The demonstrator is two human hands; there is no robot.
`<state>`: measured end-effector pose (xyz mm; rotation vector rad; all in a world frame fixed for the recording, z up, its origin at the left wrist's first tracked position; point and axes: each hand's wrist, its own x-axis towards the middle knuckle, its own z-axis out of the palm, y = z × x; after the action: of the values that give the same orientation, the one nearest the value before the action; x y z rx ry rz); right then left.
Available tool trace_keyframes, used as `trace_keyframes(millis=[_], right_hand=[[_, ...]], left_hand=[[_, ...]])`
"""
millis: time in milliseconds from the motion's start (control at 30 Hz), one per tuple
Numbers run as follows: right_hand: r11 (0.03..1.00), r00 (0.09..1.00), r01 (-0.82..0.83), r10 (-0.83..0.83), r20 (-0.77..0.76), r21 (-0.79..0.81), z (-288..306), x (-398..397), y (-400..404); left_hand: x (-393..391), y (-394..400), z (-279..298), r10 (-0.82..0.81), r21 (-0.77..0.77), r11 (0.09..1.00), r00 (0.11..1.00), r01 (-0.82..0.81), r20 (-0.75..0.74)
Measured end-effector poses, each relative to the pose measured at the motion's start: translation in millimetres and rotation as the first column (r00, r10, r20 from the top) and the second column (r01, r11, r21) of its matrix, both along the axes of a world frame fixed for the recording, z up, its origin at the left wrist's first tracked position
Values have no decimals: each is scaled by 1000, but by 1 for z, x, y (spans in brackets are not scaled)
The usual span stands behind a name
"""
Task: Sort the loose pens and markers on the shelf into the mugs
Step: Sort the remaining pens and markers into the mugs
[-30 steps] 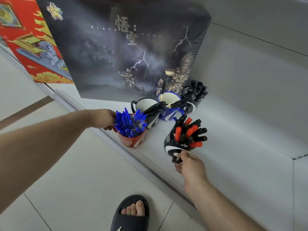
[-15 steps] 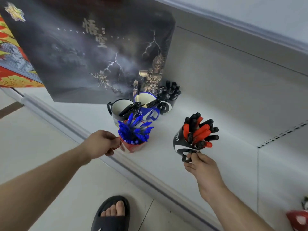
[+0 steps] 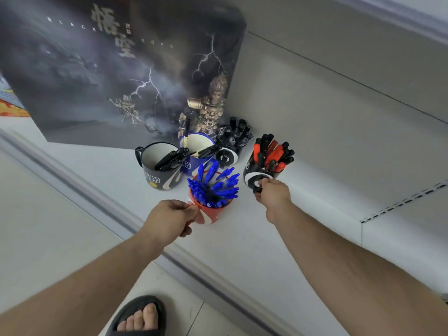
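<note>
From the head view, the left hand is gripping the red mug of blue pens while the right hand's fingers are pinching the black mug's handle on the shelf, where tilting risks spilling markers.

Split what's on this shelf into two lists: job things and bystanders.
Job:
red mug of blue pens, held by left hand
black mug of red and black markers, held by right hand
three rear mugs

Bystanders:
dark box
sandal

A white shelf stands above a pale tiled floor; a large dark box leans behind.
</note>
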<state>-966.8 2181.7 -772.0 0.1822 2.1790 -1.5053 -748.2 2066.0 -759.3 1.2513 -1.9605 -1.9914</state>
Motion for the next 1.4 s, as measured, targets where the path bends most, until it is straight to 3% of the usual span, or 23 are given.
trace_keyframes(millis=[367, 633, 867, 1067, 1233, 1300, 1333, 1400], right_hand=[[994, 994, -38, 49, -100, 101, -33, -36, -28], [995, 995, 73, -69, -69, 69, -39, -37, -41], [992, 996, 0, 12, -93, 129, -33, -34, -41], [976, 973, 207, -199, -119, 61, -3, 19, -2], [984, 979, 175, -173, -110, 13, 4, 104, 44], [985, 982, 167, -163, -92, 34, 4, 128, 46], [987, 986, 156, -152, -75, 46, 3, 138, 44], [990, 992, 125, -123, -29, 62, 4, 152, 37]], left_hand=[[4, 15, -9, 47, -13, 999, 999, -47, 27], [5, 19, -9, 45, 13, 999, 998, -46, 39], [6, 19, -15, 44, 20, 999, 998, -45, 44], [4, 27, -22, 46, 82, 995, 998, -50, 41], [-11, 53, -28, 62, 169, 983, 998, -66, 29], [-14, 57, -25, -99, -93, 990, 990, 109, 104], [-12, 54, -21, -170, -300, 926, 963, 228, 207], [-2, 34, -15, -124, -587, 747, 932, 313, 340]])
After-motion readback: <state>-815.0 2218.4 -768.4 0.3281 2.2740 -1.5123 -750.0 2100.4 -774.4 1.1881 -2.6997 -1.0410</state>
